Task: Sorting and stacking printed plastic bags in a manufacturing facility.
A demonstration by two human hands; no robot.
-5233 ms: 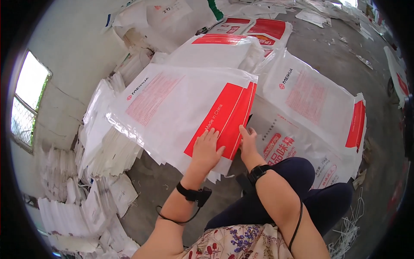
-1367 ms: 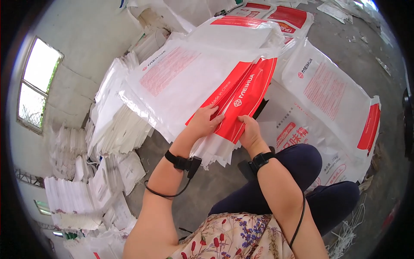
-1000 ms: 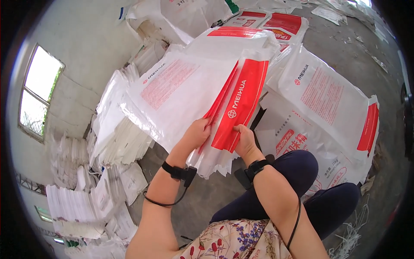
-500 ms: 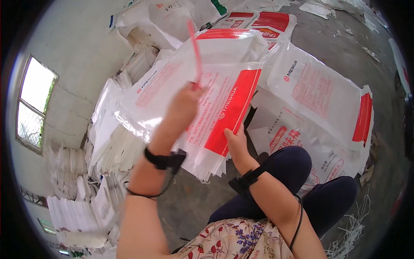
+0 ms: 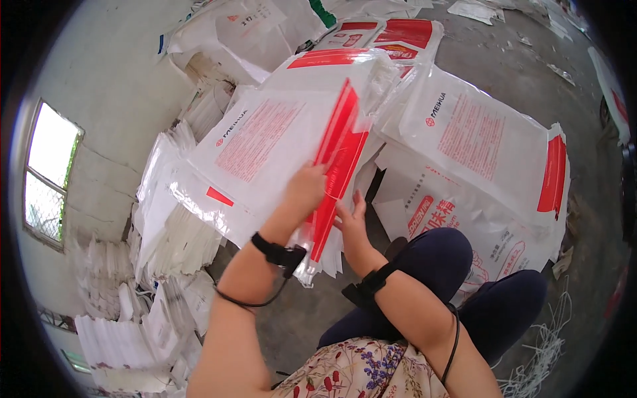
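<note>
My left hand [image 5: 304, 192] grips the red-banded edge of a white plastic bag [image 5: 265, 142] printed with red text, lifting it off the top of a thick stack of such bags [image 5: 199, 232] in front of my knees. My right hand [image 5: 352, 219] lies just below, fingers flat on the red edges of the stacked bags. Both wrists wear black bands with a thin cord.
More white and red bags [image 5: 488, 142] lie spread to the right and further piles [image 5: 385, 33] behind. Bundles of folded white bags [image 5: 126, 318] lean along the pale wall at left by a window [image 5: 46, 166]. Loose white strings [image 5: 544, 345] litter the concrete floor.
My left hand, raised high with a bag edge half a second ago, has come back down onto the stack's red edge. The right hand has stayed on the stack.
</note>
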